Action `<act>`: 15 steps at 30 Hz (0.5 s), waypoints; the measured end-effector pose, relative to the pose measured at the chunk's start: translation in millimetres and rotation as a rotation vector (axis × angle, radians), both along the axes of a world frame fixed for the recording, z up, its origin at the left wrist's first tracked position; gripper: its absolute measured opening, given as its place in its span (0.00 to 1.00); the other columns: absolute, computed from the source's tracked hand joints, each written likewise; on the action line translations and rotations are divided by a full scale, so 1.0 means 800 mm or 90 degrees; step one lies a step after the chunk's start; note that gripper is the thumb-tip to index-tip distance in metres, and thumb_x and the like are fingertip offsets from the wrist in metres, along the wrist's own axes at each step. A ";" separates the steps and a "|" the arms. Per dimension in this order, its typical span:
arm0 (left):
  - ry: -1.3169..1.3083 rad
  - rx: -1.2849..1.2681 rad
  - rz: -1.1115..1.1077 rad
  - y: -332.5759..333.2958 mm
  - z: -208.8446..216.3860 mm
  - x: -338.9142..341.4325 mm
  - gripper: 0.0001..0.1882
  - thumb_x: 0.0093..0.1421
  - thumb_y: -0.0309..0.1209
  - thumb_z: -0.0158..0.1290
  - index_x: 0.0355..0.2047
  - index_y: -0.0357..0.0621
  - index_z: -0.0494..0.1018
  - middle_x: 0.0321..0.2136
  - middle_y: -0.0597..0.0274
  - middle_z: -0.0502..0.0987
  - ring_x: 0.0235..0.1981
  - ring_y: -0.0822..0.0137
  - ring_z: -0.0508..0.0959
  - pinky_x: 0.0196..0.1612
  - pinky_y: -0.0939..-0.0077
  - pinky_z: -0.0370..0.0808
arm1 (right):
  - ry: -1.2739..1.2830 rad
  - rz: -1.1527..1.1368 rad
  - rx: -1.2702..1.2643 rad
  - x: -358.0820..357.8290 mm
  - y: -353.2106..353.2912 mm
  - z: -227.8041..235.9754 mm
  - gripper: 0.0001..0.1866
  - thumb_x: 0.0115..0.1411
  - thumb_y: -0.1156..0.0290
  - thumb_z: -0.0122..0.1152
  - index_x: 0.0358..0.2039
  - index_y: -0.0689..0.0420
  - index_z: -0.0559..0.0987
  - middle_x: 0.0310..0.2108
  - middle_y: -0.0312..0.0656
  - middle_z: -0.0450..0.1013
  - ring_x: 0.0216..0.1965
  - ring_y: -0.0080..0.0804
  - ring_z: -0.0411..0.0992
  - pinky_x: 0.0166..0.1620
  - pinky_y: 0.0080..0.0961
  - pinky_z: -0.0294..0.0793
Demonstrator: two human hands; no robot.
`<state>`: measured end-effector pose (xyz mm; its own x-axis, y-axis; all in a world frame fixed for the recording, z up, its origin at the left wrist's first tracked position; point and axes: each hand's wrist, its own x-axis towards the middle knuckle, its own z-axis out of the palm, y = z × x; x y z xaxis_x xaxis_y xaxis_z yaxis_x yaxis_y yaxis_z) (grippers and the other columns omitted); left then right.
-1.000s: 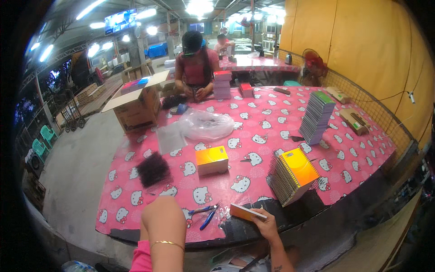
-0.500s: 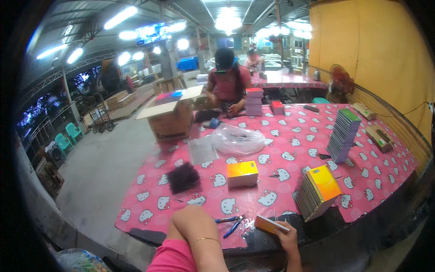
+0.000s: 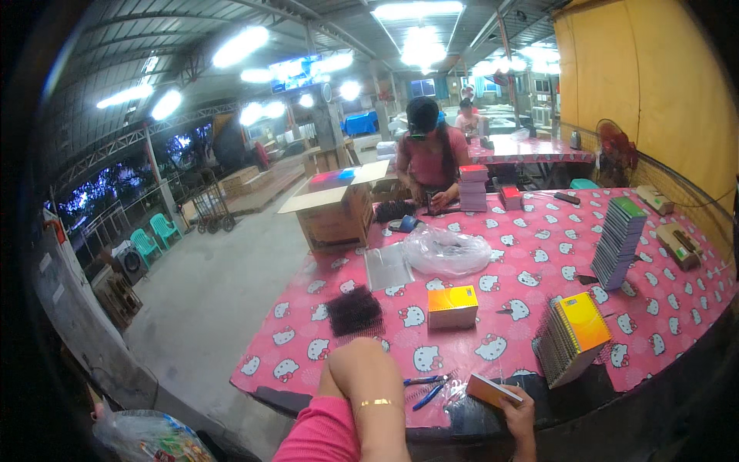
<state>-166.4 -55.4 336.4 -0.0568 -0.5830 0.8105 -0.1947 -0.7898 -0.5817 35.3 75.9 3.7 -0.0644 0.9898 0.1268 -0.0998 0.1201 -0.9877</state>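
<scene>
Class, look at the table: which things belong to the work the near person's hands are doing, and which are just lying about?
In hand:
right hand holding small orange notebook
left hand, raised beside blue pliers
leaning notebook stack
black spiral coils

Lying about:
clear plastic bag
cardboard box
red fan

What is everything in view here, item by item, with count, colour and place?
table: one, pink patterned cloth, filling the right half
small notebook: one, orange cover, near edge, in the right hand
pliers: one, blue handles, near edge beside the left hand
spiral notebooks: one leaning row, yellow-orange, right of centre
small block: one, yellow-orange, table centre
black coils: one pile, left part of the table
clear bag: one, behind the block
tall stack: one, grey with green top, right
cardboard box: one, brown, open, far left corner
co-worker: one, pink top, far side
left hand: gold bracelet, held over the near edge
right hand: gripping the small notebook
</scene>
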 end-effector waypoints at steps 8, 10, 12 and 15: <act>0.203 -0.722 0.715 0.234 -0.228 -0.102 0.29 0.58 0.28 0.62 0.59 0.43 0.69 0.53 0.42 0.72 0.55 0.43 0.73 0.57 0.55 0.72 | -0.074 -0.017 0.043 0.007 0.006 -0.012 0.12 0.59 0.80 0.67 0.44 0.63 0.83 0.37 0.39 0.80 0.41 0.25 0.76 0.46 0.24 0.75; 0.213 -0.889 0.750 0.244 -0.305 -0.149 0.27 0.60 0.32 0.61 0.59 0.39 0.69 0.53 0.42 0.73 0.55 0.43 0.74 0.59 0.55 0.71 | -0.104 -0.015 -0.008 0.007 0.001 0.011 0.11 0.60 0.79 0.67 0.44 0.63 0.83 0.38 0.39 0.80 0.41 0.25 0.76 0.46 0.24 0.74; 0.237 -0.939 0.786 0.233 -0.350 -0.178 0.27 0.61 0.37 0.59 0.58 0.38 0.70 0.53 0.42 0.73 0.54 0.43 0.74 0.58 0.54 0.71 | -0.056 -0.007 0.007 0.004 0.000 0.020 0.11 0.60 0.79 0.66 0.45 0.63 0.83 0.38 0.38 0.80 0.41 0.24 0.76 0.47 0.23 0.74; 0.419 -1.045 0.880 0.210 -0.378 -0.181 0.25 0.62 0.43 0.55 0.55 0.42 0.73 0.48 0.44 0.75 0.50 0.44 0.75 0.53 0.54 0.72 | -0.010 0.015 -0.016 0.009 -0.001 0.012 0.13 0.60 0.81 0.64 0.46 0.63 0.82 0.39 0.35 0.79 0.42 0.22 0.75 0.47 0.21 0.74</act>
<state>-310.9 112.7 34.3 0.0623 0.9757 0.2103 0.8997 -0.1461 0.4114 42.3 75.1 13.4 -0.0902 0.9908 0.1008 -0.0863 0.0931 -0.9919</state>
